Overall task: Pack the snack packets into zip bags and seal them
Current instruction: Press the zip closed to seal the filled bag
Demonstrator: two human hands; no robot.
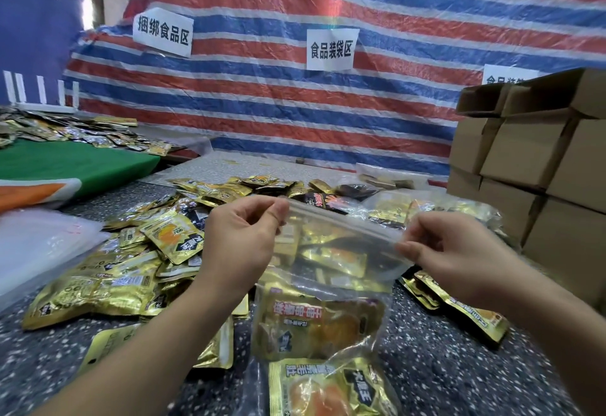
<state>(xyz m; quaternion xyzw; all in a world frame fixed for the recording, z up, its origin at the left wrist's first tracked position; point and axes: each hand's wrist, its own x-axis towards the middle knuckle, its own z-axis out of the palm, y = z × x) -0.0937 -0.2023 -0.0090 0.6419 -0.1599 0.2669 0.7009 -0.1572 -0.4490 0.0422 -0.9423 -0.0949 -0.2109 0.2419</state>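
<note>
Speckled dark bench (442, 360) littered with gold snack packets (137, 271), big loose heap on the left and centre running back toward the tarp. Stack of empty clear bags (42, 245) at left edge, partly over the heap's side. Green cloth (75, 163) on a neighbouring surface far left, more packets spread on it. Cardboard boxes (531, 159) stacked at right, close to the bench edge, top one open. Red-white-blue striped tarp (328, 103) as backdrop with white paper signs (331, 49) stuck on. A filled clear bag (436, 209) lies behind the right hand, beside a black packet (324, 200). A few gold packets (459, 310) lie under the right forearm.

Zip bag (328, 284) held up over the bench in the middle, mouth up, tilted so the right end sits lower; several gold packets visible inside, bottom of bag sagging toward the camera. Nothing between camera and bag except the forearms.

Left hand (242, 238) pinches the zip strip's left end between thumb and forefinger, other fingers curled. Right hand (449, 251) pinches the strip's right end the same way, fingertips together on the plastic. Strip stretched between both hands; can't tell if the zip is closed along its length
</note>
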